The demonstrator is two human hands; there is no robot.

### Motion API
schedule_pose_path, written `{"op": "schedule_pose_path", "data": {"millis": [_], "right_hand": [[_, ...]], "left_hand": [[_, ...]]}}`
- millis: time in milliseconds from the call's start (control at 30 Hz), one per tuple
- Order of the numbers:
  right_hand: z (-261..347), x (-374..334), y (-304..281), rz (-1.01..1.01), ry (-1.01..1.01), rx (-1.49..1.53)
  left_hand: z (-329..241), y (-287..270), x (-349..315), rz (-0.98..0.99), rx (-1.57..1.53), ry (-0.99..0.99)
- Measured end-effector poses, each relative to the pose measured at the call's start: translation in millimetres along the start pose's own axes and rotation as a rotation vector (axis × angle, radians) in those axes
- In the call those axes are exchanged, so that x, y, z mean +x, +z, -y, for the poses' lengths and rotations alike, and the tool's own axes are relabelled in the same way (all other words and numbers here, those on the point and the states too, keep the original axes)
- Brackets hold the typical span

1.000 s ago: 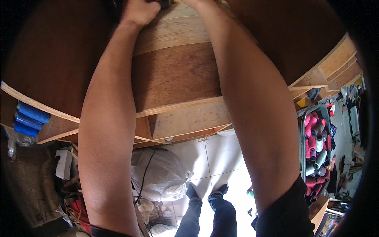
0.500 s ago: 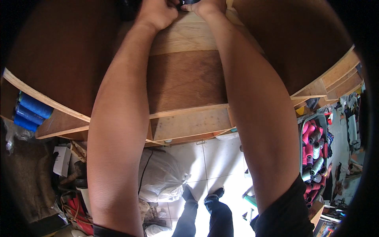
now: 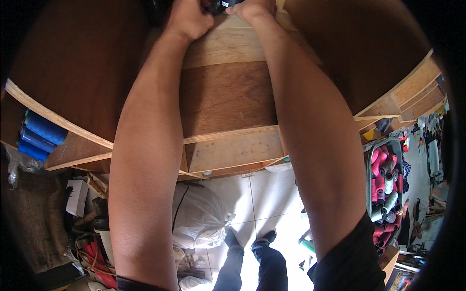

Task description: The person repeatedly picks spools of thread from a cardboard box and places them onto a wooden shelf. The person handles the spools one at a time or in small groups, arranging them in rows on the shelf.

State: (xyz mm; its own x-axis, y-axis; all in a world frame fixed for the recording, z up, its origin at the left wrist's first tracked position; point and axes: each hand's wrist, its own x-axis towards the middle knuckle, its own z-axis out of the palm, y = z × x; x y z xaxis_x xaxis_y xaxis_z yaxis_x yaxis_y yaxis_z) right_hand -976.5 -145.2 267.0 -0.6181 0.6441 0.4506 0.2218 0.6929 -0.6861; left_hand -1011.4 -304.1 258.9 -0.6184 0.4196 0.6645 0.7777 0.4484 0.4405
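Both arms reach far forward into a wooden shelf unit [image 3: 230, 97]. My left hand [image 3: 191, 20] is at the top edge of the view, its thumb side toward the middle and most of its fingers cut off or hidden. Opposite it, my right hand [image 3: 253, 10] has its thumb pointing inward. Between the two hands is a black object [image 3: 219, 7] with a small white label; its kind does not show. Both hands appear closed on its sides, just above a pale wooden board [image 3: 225, 46].
Blue thread cones [image 3: 42, 131] sit in a left compartment. To the right stands a grey crate [image 3: 370, 184] of pink and pale thread cones. A white plastic bag [image 3: 201, 216] rests on the tiled floor beside my feet. Red and brown clutter [image 3: 97, 257] lies lower left.
My left hand has shifted slightly left, so more of the black object and its white label shows between the hands. The right hand has moved slightly left.
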Motion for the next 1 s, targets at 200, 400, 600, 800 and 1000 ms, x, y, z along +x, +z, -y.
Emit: {"op": "schedule_pose_path", "data": {"millis": [200, 400, 600, 800, 1000], "right_hand": [[4, 2, 0, 0.027, -0.006, -0.084], [13, -6, -4, -0.056, 0.049, -0.040], [4, -7, -2, -0.051, -0.007, -0.023], [5, -6, -1, -0.061, -0.033, -0.063], [5, 10, 22, -0.165, 0.092, 0.182]], "left_hand": [[11, 5, 2, -0.047, -0.043, 0.054], [12, 5, 6, -0.049, -0.015, 0.068], [5, 3, 2, -0.009, 0.042, 0.045], [8, 3, 1, -0.008, 0.006, 0.027], [56, 4, 7, -0.044, 0.188, 0.221]]}}
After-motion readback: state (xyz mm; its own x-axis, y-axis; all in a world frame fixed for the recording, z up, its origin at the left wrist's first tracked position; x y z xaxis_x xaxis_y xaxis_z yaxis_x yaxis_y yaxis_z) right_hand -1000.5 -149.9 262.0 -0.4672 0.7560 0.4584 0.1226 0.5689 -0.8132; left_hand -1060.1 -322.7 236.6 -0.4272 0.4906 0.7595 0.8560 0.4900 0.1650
